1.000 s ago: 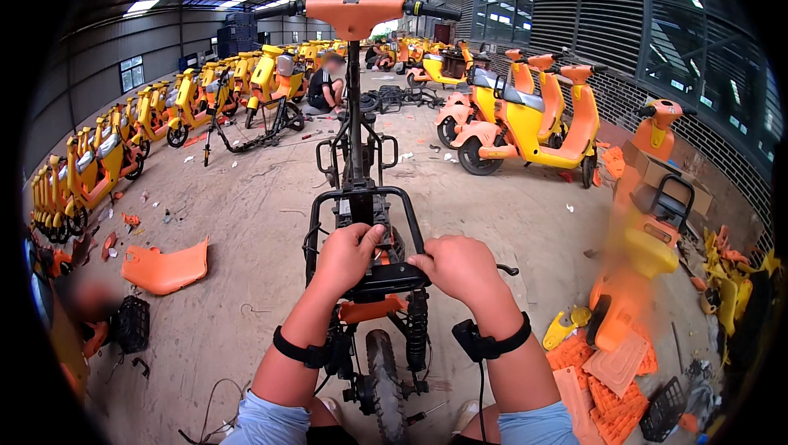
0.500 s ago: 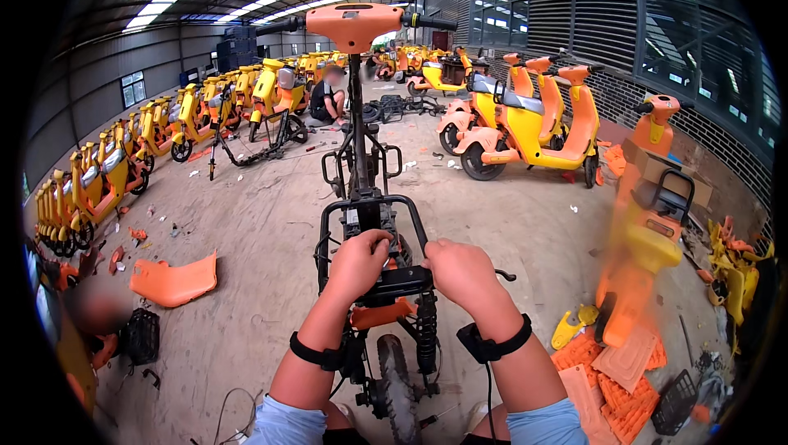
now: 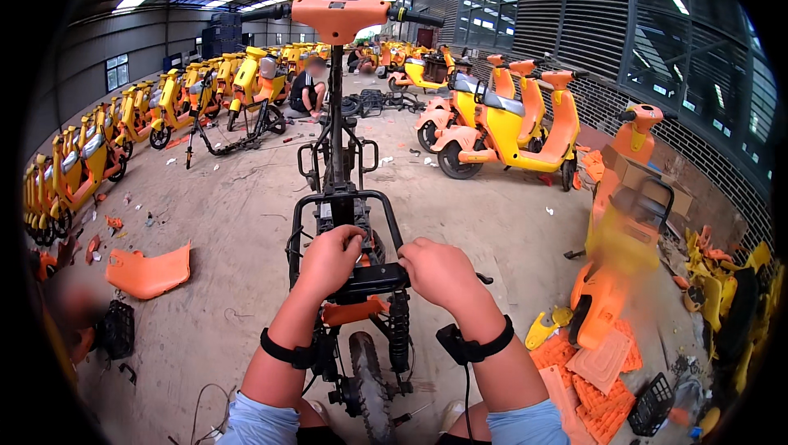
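Observation:
Between my arms stands a stripped scooter (image 3: 337, 129), its black frame bare. An orange handlebar cover (image 3: 339, 20) tops the steering column. My left hand (image 3: 331, 258) is closed, its bent fingers over the inside of the black tube loop (image 3: 386, 211) behind the column. Closed as well, my right hand (image 3: 435, 271) sits at the right side of that loop, just above the black rear crossbar (image 3: 373, 283). What either hand's fingers hold is hidden. Below the crossbar are an orange part (image 3: 355, 310), a spring shock absorber (image 3: 399, 326) and the rear wheel (image 3: 367, 383).
Yellow-and-orange scooters (image 3: 525, 129) stand at right and in long rows at left. A person (image 3: 305, 94) crouches ahead beside another bare frame (image 3: 238, 137). An orange panel (image 3: 149, 271) lies at left. Orange mats (image 3: 603, 371) and a black crate (image 3: 651, 404) lie at right.
The view has swung slightly to the right, so everything sits further left in it. Both hands stay closed at the same part of the frame.

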`<state>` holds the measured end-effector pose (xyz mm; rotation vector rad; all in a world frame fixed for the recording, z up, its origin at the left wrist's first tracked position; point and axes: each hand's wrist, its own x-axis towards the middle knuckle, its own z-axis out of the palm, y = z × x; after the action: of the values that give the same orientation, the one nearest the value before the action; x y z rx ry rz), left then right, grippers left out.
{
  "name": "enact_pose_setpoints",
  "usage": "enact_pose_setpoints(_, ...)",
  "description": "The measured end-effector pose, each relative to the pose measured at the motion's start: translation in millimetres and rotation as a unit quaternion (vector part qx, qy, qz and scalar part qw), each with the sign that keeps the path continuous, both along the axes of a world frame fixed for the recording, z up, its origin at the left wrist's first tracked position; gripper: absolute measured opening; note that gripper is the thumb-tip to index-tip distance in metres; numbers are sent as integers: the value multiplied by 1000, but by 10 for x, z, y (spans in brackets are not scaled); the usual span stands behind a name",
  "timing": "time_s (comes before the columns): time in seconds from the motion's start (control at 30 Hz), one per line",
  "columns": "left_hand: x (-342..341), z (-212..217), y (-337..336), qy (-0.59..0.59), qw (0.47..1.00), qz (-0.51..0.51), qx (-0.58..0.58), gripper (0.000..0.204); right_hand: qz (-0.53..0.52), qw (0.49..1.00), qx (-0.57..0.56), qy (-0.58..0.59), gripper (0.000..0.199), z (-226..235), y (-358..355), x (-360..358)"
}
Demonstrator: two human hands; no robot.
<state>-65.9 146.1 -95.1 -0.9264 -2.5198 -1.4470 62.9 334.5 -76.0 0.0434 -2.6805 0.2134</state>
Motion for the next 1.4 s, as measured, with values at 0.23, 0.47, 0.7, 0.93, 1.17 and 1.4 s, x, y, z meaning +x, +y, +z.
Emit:
enact_pose_setpoints(0.23, 68, 84, -64, 13, 1000, -2, -20, 26, -12, 999, 30, 25, 12, -29, -118, -57)
enact_pose_setpoints(0.47, -4, -22, -41, 45, 999, -4, -6, 26, -61, 993, 59, 82, 29, -172, -147, -155)
enact_pose_setpoints(0.7, 24, 54, -66, 26, 1000, 0, -4, 26, -90, 996, 23, 15, 36, -25, -148, -85)
enact_pose_setpoints(0.93, 22, 65, -69, 6, 1000, 4, -21, 28, -17, 998, -56, -17, 16, -4, -151, -57)
enact_pose_setpoints(1.17, 22, 10, -66, 33, 999, 10, -30, 27, -51, 998, -26, -27, 18, -5, -210, -103)
enact_pose_setpoints(1.4, 13, -13, -32, 36, 999, 15, -15, 26, -56, 998, 25, 11, 22, -113, -255, -168)
